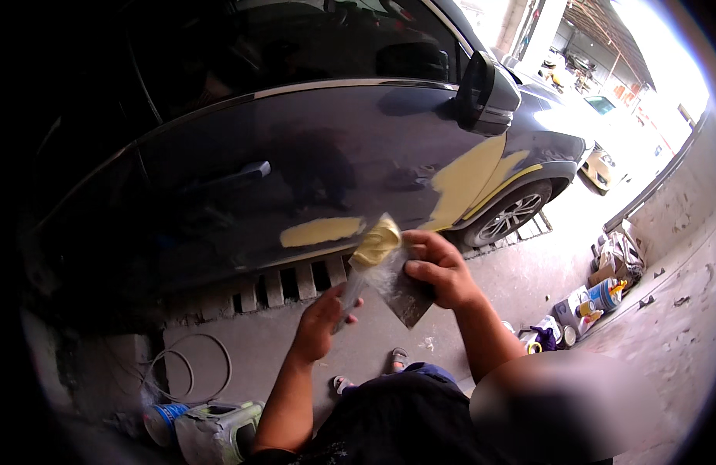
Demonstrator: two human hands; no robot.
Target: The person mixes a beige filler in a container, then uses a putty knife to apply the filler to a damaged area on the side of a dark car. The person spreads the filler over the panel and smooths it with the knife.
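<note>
My left hand [321, 322] grips the handle of a putty knife [356, 283] whose blade carries a lump of yellow body filler [377, 240]. My right hand [439, 267] holds a flat grey spreader board [404, 291] against that blade. Both hands are raised in front of a dark blue car door [296, 163]. The door bears a yellow filler patch [321, 231] low down, and a larger filler patch [466, 178] covers the front fender. My dark-clothed knees fill the bottom of the view.
The car's side mirror [488, 94] and front wheel [513, 215] are to the right. A floor drain grate [288, 285] runs under the car. A dirty plastic container [218, 430] and a coiled hose [184, 372] lie at lower left. Cans and clutter [598, 298] sit along the right wall.
</note>
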